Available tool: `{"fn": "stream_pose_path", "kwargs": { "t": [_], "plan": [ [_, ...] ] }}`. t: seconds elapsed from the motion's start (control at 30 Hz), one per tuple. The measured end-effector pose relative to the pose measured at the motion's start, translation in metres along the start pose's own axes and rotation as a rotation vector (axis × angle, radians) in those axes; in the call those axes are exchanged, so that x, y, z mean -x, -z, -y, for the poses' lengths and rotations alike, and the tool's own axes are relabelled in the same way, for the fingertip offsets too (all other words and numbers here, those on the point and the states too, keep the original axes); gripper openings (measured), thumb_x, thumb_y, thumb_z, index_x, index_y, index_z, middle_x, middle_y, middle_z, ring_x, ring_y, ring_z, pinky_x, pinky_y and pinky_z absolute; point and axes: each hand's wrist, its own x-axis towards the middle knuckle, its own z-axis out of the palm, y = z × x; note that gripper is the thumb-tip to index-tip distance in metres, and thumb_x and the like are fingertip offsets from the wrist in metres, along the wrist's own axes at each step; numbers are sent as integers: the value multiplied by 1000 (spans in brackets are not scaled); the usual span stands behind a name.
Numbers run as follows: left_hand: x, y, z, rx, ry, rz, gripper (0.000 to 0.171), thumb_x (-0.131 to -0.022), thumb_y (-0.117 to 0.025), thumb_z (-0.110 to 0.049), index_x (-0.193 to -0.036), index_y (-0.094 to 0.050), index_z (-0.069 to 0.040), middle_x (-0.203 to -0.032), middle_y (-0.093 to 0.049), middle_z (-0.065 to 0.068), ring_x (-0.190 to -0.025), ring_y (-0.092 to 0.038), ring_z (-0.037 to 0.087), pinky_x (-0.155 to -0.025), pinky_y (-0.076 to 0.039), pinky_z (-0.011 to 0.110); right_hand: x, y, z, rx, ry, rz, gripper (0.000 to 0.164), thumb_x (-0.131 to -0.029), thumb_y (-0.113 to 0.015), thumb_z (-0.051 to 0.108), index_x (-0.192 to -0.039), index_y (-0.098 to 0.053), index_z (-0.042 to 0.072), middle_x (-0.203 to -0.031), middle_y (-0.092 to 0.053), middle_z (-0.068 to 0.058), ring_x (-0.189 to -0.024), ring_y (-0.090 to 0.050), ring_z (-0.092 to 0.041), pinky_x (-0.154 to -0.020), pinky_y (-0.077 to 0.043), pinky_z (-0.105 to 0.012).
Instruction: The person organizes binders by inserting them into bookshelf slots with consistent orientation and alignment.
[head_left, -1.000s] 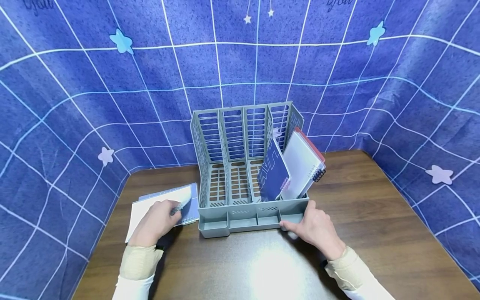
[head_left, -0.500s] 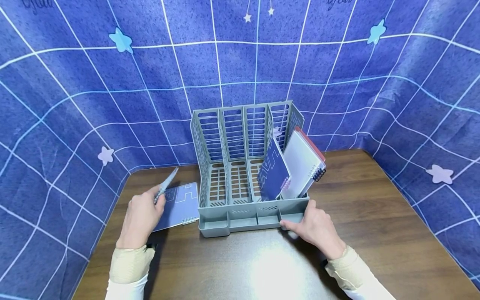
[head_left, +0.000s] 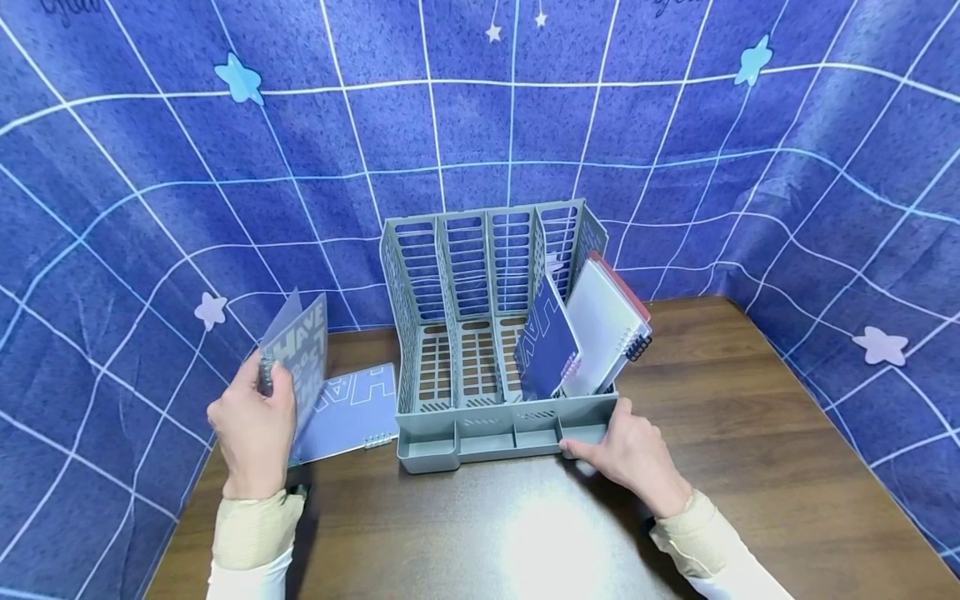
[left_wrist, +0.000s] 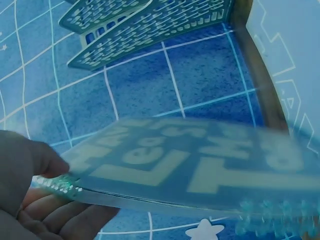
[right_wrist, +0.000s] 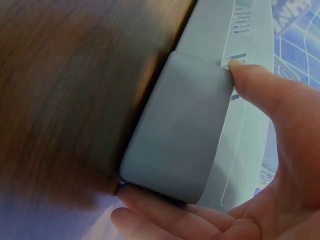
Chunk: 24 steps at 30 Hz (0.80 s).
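Note:
My left hand [head_left: 251,433] pinches a spiral notebook [head_left: 306,350] at its coil-bound edge, thumb on one side and fingers on the other. The notebook stands raised, its translucent lettered cover facing right. In the left wrist view, the same lettering and clear coils show on the notebook [left_wrist: 170,165]. Below it a blue spiral notebook [head_left: 348,421] lies on the table, beside a grey file organizer [head_left: 487,416]. My right hand [head_left: 641,458] grips the organizer's front right corner, with the thumb over the front tray [right_wrist: 175,125] and the fingers around its end.
In the organizer's rightmost slot lean a dark blue notebook [head_left: 547,350], a white-faced notebook [head_left: 596,329] and one with a red cover [head_left: 628,292]. Dividers separate the other slots. A blue gridded cloth [head_left: 480,125] surrounds the wooden table [head_left: 480,517] at the back and sides.
My left hand has lifted the notebook off the blue one, moved it left and turned it upright so its lettered cover shows. The right hand has stayed on the organizer.

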Motion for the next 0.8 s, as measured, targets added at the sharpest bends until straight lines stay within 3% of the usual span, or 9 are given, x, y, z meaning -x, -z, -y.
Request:
{"fn": "stream_pose_path", "kwargs": {
  "t": [0.17,0.3,0.43,0.6,0.8],
  "plan": [
    [-2,2,-5,-11,16,-109,14,-88,-63,-22,-81,-70,-12,-57,-61,1,-49,-45,20,-47,-33,33,1,0,0,-6,1,8,96,-58,-75,77,-100,-45,-4,-67,-56,-23,-59,-59,-40,-52,-49,-53],
    [-3,4,-13,30,51,-189,14,-84,-64,-17,-72,-68,-10,-58,-63,0,-49,-43,6,-49,-31,20,1,-1,-1,-10,1,14,97,-58,-74,78,-100,-45,-4,-67,-57,-22,-60,-60,-40,-52,-49,-52],
    [-7,8,-21,80,63,-284,21,-81,-67,-10,-61,-61,-5,-53,-58,4,-48,-37,-2,-50,-27,16,1,0,-1,-12,3,7,97,-58,-74,78,-100,-45,-4,-68,-57,-23,-61,-60,-41,-54,-50,-53],
    [-13,18,-36,135,35,-367,30,-80,-65,-4,-55,-49,-1,-46,-35,5,-47,-24,1,-47,-21,19,0,1,0,-13,1,0,97,-57,-74,78,-101,-45,-4,-69,-58,-25,-63,-61,-42,-55,-50,-54],
    [-13,30,-54,268,0,-410,15,-82,-61,-3,-73,-72,-2,-54,-58,5,-48,-45,3,-48,-38,11,-1,2,-1,-16,-16,16,100,-57,-73,80,-103,-45,-4,-71,-59,-26,-65,-62,-43,-56,-51,-54]
  ]
}}
